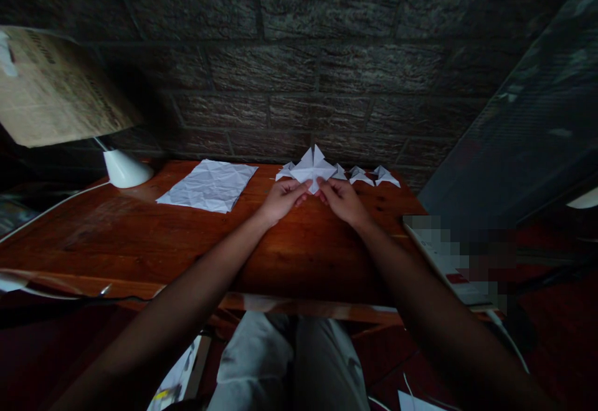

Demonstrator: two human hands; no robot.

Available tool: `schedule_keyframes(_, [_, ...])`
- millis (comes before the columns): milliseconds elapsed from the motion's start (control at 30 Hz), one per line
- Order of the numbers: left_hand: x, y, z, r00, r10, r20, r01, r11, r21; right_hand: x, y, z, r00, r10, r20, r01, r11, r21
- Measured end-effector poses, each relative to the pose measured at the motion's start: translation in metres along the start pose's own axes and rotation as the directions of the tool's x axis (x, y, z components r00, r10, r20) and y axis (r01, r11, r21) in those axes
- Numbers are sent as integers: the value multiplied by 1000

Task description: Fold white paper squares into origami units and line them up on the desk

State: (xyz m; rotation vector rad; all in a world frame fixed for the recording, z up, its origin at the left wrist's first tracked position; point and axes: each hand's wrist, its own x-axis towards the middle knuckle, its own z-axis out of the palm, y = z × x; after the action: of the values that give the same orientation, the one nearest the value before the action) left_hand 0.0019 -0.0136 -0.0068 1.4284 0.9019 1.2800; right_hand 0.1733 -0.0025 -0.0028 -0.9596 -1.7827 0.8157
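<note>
A white folded-paper origami piece with two upright points and wide side points is held up over the wooden table. My left hand pinches its lower left part, thumb in front. On the lower right part, my right hand grips it the same way, and the two thumbs nearly meet. Behind the held piece, similar folded white papers stand in a row along the back edge, such as one origami piece and another origami piece to the right. The held piece partly covers others.
Creased white paper sheets lie left of my hands on the wooden table. A lamp with a white base and brown paper shade stands farther left. A dark block wall rises behind. A partly blurred-out flat object is at the right edge.
</note>
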Motion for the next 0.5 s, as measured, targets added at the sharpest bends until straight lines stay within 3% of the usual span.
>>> schedule_keyframes(200, [0, -1, -1, 993, 115, 12, -116, 986, 120, -1, -3, -1, 997, 30, 72, -32, 999, 37])
schedule_keyframes(500, [0, 4, 0, 988, 123, 89, -127, 991, 42, -1, -11, -3, 1000, -19, 12, 20, 1000, -24])
